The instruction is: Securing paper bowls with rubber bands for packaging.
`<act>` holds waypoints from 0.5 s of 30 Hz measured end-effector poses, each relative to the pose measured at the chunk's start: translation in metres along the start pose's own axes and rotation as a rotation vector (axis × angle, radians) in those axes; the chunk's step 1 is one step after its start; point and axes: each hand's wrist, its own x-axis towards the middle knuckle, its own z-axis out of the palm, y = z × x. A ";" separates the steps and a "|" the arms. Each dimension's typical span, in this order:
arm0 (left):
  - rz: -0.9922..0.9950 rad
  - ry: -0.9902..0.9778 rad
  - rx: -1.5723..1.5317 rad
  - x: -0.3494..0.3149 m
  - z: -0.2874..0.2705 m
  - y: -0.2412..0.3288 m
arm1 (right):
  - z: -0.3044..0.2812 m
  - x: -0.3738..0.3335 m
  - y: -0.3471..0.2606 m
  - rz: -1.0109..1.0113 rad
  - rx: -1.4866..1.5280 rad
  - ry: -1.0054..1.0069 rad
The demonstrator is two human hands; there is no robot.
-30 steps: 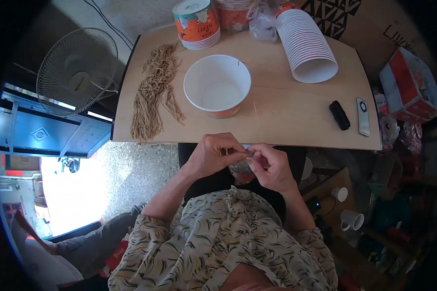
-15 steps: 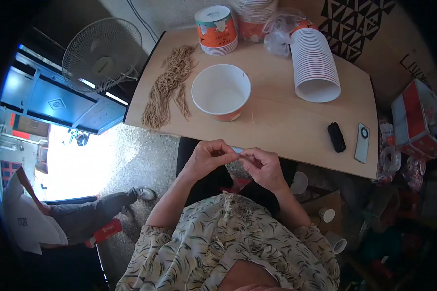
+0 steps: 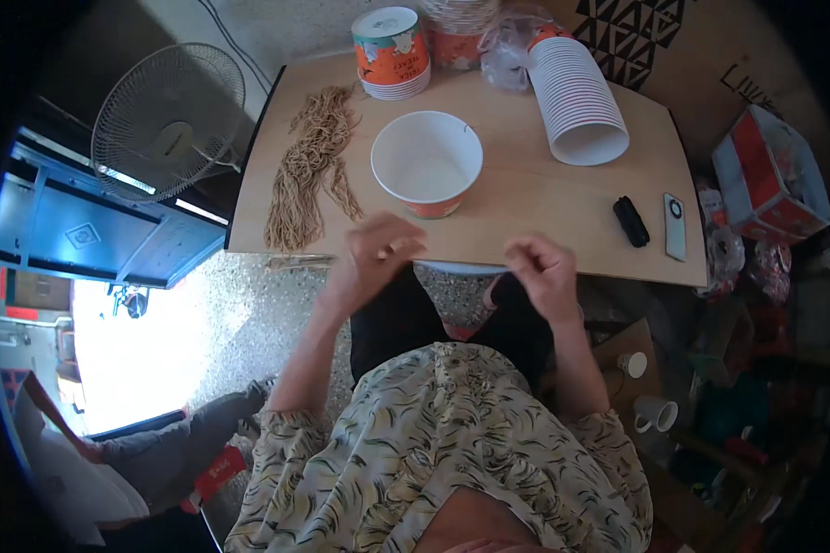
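Observation:
My left hand (image 3: pixel 378 251) is over the table's front edge, blurred by motion, its fingers curled together near the loose end of a bundle of tan cords (image 3: pixel 309 175). To the right, my right hand (image 3: pixel 542 267) hovers at the same edge with thumb and fingers pinched. Anything in either pinch is too small or smeared to make out. Just beyond my hands stands a large white paper bucket (image 3: pixel 424 157), open end up, with an orange printed outside. Neither hand touches it.
On the table (image 3: pixel 526 221), nested paper buckets (image 3: pixel 581 101) lie at the back right and an orange stack (image 3: pixel 392 55) stands at the back. A black object (image 3: pixel 631 222) and a phone (image 3: pixel 675 226) lie right. A fan (image 3: pixel 168 120) and another person's leg (image 3: pixel 189 424) are left.
My hands, together at the table edge before, have moved apart: the left up and leftward, the right rightward and slightly up. The view has shifted slightly. The bucket and cords stay on the table.

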 end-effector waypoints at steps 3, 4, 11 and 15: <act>0.208 0.144 0.459 0.028 -0.030 -0.027 | -0.014 0.026 -0.028 -0.181 -0.180 0.249; 0.240 0.135 0.504 0.035 -0.036 -0.038 | -0.013 0.036 -0.043 -0.233 -0.190 0.280; 0.379 0.005 0.510 0.062 -0.045 -0.067 | 0.029 0.081 -0.122 -0.688 -0.074 0.301; 0.162 -0.037 0.269 0.053 -0.052 -0.047 | 0.040 0.061 -0.124 -0.784 -0.173 0.043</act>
